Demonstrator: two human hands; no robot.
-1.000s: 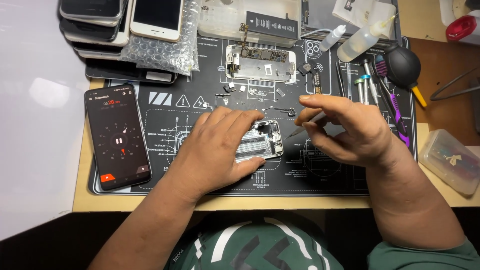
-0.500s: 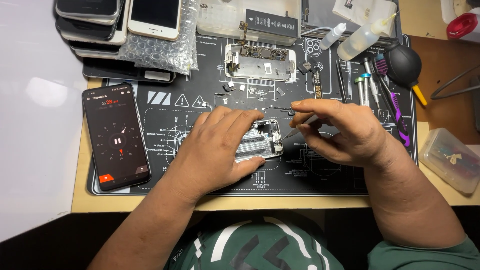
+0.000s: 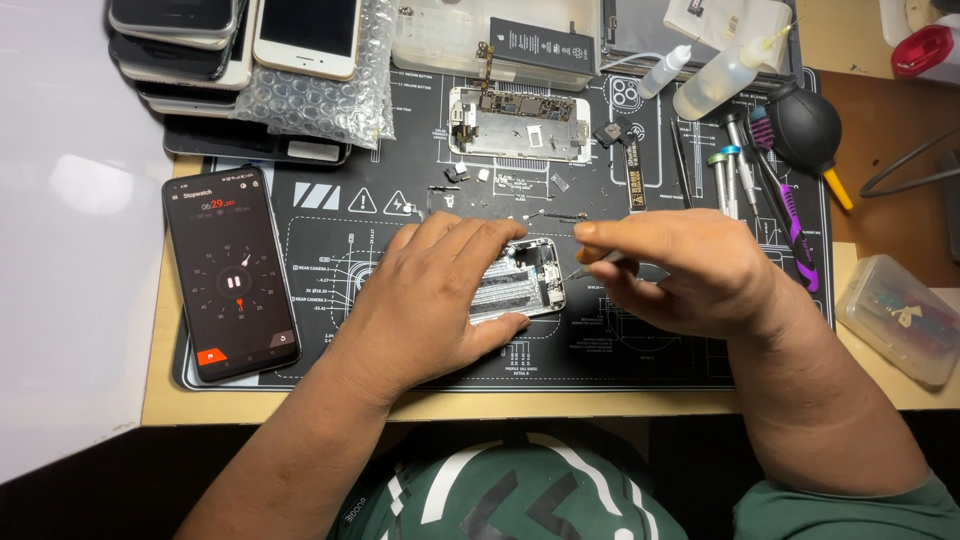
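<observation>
On the mat (image 3: pixel 640 360), the left hand (image 3: pixel 430 300) lies flat over an opened phone (image 3: pixel 525 285), its fingers clamped on the edges. The right hand (image 3: pixel 680 270) pinches a thin tool (image 3: pixel 590 265), tip at the phone's right end. Left, a stopwatch phone (image 3: pixel 232 272); beyond, another gutted phone (image 3: pixel 520 125), screwdrivers (image 3: pixel 728 170), bottles (image 3: pixel 720 75).

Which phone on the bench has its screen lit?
The black phone lying alone at the mat's left edge, showing a stopwatch dial. The stacked phones at top left are dark.
</observation>
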